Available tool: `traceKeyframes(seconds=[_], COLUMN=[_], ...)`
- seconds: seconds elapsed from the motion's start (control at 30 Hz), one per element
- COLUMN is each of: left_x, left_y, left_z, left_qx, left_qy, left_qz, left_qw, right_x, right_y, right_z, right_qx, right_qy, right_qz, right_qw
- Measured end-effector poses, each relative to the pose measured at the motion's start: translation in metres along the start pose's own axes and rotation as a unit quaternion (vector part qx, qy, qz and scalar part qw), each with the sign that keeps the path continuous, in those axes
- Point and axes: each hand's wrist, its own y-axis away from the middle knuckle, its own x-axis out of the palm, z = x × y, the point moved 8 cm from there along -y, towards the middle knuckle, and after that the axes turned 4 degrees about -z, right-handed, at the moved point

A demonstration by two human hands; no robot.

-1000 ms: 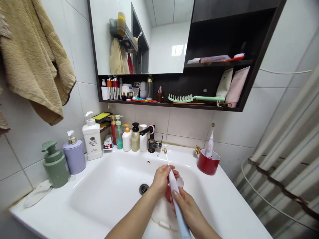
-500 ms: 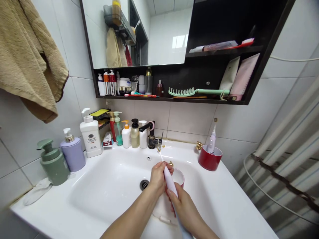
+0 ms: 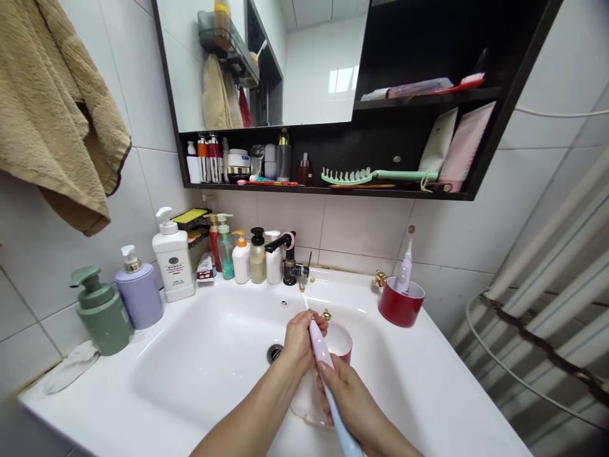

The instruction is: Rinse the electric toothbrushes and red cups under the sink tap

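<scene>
An electric toothbrush (image 3: 322, 350), its handle fading from pink to pale blue, points away over the white sink (image 3: 200, 362). My right hand (image 3: 351, 392) is wrapped round the handle, thumb on top. Around the upper end, my left hand (image 3: 299, 339) is closed near the thin neck of the brush. The brush head (image 3: 302, 289) sticks out past the left fingers, toward the tap side. Behind my hands, inside the basin, stands a red cup (image 3: 346, 348) with a white inside, partly hidden.
A black tap (image 3: 288, 259) stands at the back rim, with several pump bottles (image 3: 242, 261) to its left. On the right ledge, a red holder (image 3: 400, 312) carries another toothbrush (image 3: 405, 270). A dark cabinet (image 3: 333, 189) hangs above. The drain (image 3: 274, 353) lies left of my hands.
Both hands and the toothbrush have shifted slightly to the left. The handle has turned a little, so light dots on it now show. The grip looks the same.
</scene>
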Motion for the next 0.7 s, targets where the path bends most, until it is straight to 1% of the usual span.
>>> traceKeyframes(seconds=[0.1, 0.17, 0.23, 0.37, 0.47, 0.5, 0.53, 0.63, 0.67, 0.7], left_x=[0.002, 0.004, 0.006, 0.004, 0.004, 0.003, 0.002, 0.001, 0.001, 0.002], left_y=[0.001, 0.001, 0.002, 0.002, 0.002, 0.002, 0.002, 0.002, 0.002, 0.002], left_z=[-0.001, -0.002, -0.004, -0.004, -0.004, -0.005, -0.005, -0.004, -0.003, -0.003], left_qx=[-0.002, -0.003, -0.002, 0.002, 0.009, 0.013, 0.015, 0.012, 0.011, 0.013], left_qy=[0.006, 0.009, 0.013, 0.012, 0.012, 0.013, 0.013, 0.014, 0.014, 0.015], left_qz=[0.015, 0.028, 0.036, 0.027, 0.02, 0.015, 0.009, -0.004, -0.005, -0.005], left_qw=[1.0, 1.0, 0.999, 1.0, 1.0, 1.0, 1.0, 1.0, 1.0, 1.0], right_x=[-0.002, 0.0, 0.001, -0.005, -0.01, -0.011, -0.009, 0.0, 0.001, -0.001], right_y=[0.003, 0.005, 0.005, 0.001, -0.001, -0.001, -0.001, 0.0, 0.0, -0.001], right_z=[0.005, 0.006, 0.007, 0.006, 0.009, 0.009, 0.009, 0.001, 0.001, 0.004], right_qx=[-0.008, 0.013, 0.017, -0.014, -0.057, -0.063, -0.055, 0.016, 0.022, 0.008], right_qy=[0.007, -0.028, -0.033, 0.056, 0.119, 0.123, 0.108, 0.018, 0.012, 0.028], right_qz=[-0.014, 0.003, 0.011, -0.01, -0.046, -0.051, -0.044, 0.006, 0.011, 0.004], right_qw=[1.0, 1.0, 0.999, 0.998, 0.99, 0.989, 0.992, 1.0, 1.0, 1.0])
